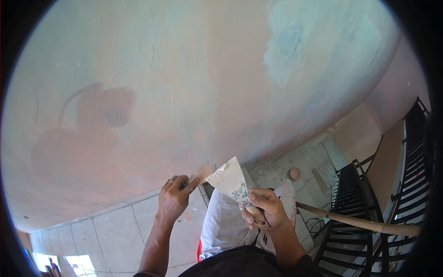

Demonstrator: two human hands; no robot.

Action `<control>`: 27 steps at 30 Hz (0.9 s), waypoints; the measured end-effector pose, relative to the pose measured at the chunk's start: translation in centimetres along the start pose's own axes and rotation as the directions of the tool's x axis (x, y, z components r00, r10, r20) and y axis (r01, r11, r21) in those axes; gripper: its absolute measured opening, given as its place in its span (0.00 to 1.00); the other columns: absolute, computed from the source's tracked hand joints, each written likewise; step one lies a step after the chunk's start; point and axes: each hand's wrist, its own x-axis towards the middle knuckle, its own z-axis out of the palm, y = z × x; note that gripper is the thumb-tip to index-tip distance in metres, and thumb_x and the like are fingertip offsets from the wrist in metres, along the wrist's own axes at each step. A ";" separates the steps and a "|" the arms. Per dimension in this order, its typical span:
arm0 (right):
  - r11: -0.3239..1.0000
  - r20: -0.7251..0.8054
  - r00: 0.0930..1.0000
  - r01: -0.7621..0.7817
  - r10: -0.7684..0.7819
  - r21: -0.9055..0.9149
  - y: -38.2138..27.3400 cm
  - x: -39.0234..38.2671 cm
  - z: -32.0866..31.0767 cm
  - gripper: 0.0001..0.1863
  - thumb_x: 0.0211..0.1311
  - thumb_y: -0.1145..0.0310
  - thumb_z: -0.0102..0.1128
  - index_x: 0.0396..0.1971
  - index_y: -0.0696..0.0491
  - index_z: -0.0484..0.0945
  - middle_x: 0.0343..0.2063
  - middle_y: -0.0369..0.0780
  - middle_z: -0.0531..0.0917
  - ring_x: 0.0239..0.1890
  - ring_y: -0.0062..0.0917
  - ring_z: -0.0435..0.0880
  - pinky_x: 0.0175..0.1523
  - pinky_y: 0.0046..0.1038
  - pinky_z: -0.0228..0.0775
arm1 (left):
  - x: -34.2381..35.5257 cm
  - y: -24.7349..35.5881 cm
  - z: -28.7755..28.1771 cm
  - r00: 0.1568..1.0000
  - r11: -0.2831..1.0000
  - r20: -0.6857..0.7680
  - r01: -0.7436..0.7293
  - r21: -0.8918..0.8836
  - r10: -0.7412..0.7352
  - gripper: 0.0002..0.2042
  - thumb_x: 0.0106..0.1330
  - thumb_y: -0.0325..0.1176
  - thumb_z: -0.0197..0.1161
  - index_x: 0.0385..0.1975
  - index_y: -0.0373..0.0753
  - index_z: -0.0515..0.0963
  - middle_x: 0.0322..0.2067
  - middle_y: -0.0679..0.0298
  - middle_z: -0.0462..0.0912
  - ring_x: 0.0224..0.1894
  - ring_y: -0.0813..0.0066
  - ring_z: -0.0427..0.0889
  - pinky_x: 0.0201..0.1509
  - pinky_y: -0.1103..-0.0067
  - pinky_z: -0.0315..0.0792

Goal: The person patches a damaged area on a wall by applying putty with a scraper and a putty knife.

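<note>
My right hand [266, 207] is closed round the wooden handle of a wide putty knife [230, 181], fingers wrapped, thumb on the neck. My left hand [173, 196] pinches a smaller scraper [199, 174], fingers narrow on its handle, its blade touching the wall [138, 92] low, just left of the wide knife.

Judgement: the step is spreading filler thin. Keep the blade shallow to the wall with even pressure (the far-right patch already looks rough).

Wide knife: long axis runs from near right to far left, blade edge pointing at the wall, handle toward me. It sits centre, just short of the wall.
</note>
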 end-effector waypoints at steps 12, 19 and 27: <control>0.514 -0.159 0.524 0.650 -0.837 -0.560 -12.7 7.9 4.6 0.10 0.74 0.70 0.56 0.42 0.62 0.79 0.16 0.29 0.71 0.13 0.09 0.63 0.16 0.17 0.52 | -7.0 0.2 1.7 0.937 0.870 0.089 0.346 -0.350 -0.337 0.16 0.58 0.19 0.63 0.46 0.40 0.86 0.29 0.51 0.83 0.30 0.56 0.85 0.35 0.70 0.78; -0.147 0.134 -0.062 0.509 -0.989 -0.848 -19.0 15.0 5.8 0.14 0.66 0.76 0.61 0.50 0.62 0.81 0.26 0.39 0.77 0.23 0.19 0.73 0.28 0.26 0.65 | -8.2 -0.2 2.6 0.932 0.838 0.133 0.361 -0.409 -0.337 0.18 0.57 0.19 0.64 0.48 0.40 0.85 0.28 0.53 0.84 0.29 0.60 0.84 0.35 0.72 0.77; -0.183 0.131 -0.155 0.394 -0.979 -0.901 -20.4 16.2 8.7 0.15 0.63 0.77 0.61 0.50 0.62 0.82 0.24 0.41 0.75 0.23 0.25 0.74 0.29 0.29 0.65 | -9.4 -1.0 2.8 0.898 0.801 0.192 0.440 -0.405 -0.396 0.20 0.57 0.19 0.64 0.50 0.41 0.85 0.26 0.53 0.83 0.28 0.61 0.84 0.34 0.73 0.77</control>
